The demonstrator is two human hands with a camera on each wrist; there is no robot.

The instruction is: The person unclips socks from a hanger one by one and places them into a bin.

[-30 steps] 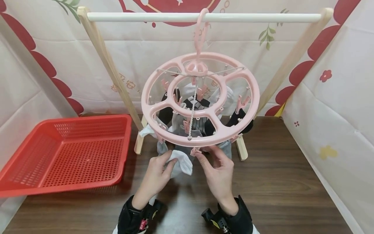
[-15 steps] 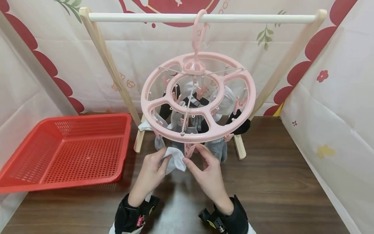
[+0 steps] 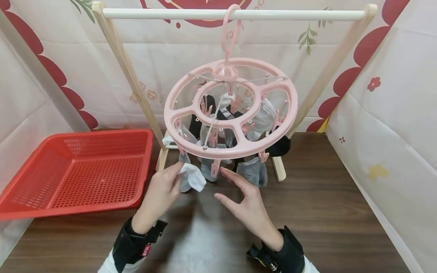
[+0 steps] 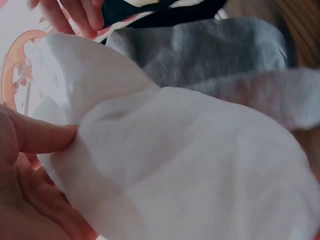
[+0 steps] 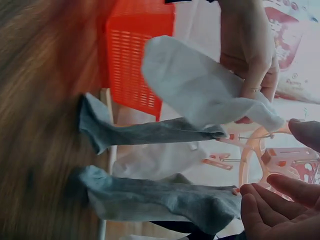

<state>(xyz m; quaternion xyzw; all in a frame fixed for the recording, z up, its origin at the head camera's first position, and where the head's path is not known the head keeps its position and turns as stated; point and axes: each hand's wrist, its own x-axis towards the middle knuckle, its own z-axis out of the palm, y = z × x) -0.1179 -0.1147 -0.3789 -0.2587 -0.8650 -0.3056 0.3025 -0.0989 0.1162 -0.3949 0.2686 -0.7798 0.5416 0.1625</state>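
My left hand (image 3: 163, 189) pinches a white sock (image 3: 194, 177) near its opening, thumb against fingers. In the left wrist view that sock (image 4: 190, 165) fills most of the picture, its toe end hanging away from the thumb. My right hand (image 3: 244, 201) has its thumb and fingers spread and holds nothing. Its fingertips are right beside a pink clothespin (image 3: 215, 168) at the front rim of a round pink clip hanger (image 3: 218, 153). Grey socks (image 3: 252, 171), a black sock (image 3: 280, 146) and several others hang from the hanger's clips.
The hanger's hook (image 3: 229, 28) sits on a white rod (image 3: 164, 14) between wooden legs (image 3: 131, 76). A red perforated basket (image 3: 145, 178) stands on the wooden table (image 3: 324, 212) at the left. Printed cloth walls (image 3: 385, 125) enclose the back and sides.
My left hand has moved left and slightly up with the white sock. My right fingers have parted from the sock and spread. The hanger has turned a little, its front clip shifting left.
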